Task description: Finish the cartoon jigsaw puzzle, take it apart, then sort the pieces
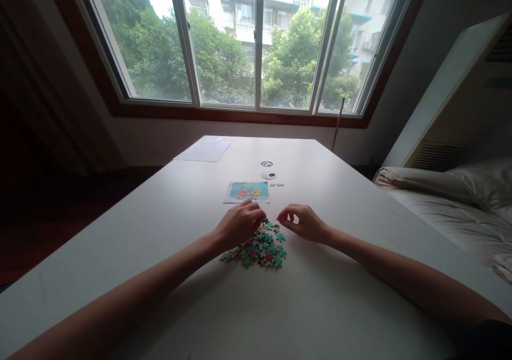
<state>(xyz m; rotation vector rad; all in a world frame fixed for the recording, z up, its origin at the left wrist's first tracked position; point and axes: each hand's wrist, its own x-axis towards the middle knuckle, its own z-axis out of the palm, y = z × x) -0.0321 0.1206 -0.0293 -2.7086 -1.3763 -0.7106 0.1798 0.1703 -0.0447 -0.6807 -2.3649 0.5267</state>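
A heap of jigsaw puzzle pieces (pixel 262 250), mostly green with some pink and yellow, lies on the white table (pixel 320 306). My left hand (pixel 240 224) is over the heap's upper left edge, fingers curled down and closed. Its fingertips are partly hidden, so what they hold cannot be made out. To the right of the heap is my right hand (pixel 306 224), thumb and fingers bent together in a pinch. Anything between those tips is too small to see. Just beyond my hands lies a picture sheet (pixel 248 191) with pink and yellow figures on blue.
A few joined pieces (pixel 277 185) lie right of the picture sheet. Behind them are two round items (pixel 268 175). White paper (pixel 203 150) rests at the far left corner. A padded seat (pixel 448 200) stands right of the table; a window (pixel 256 45) is beyond it.
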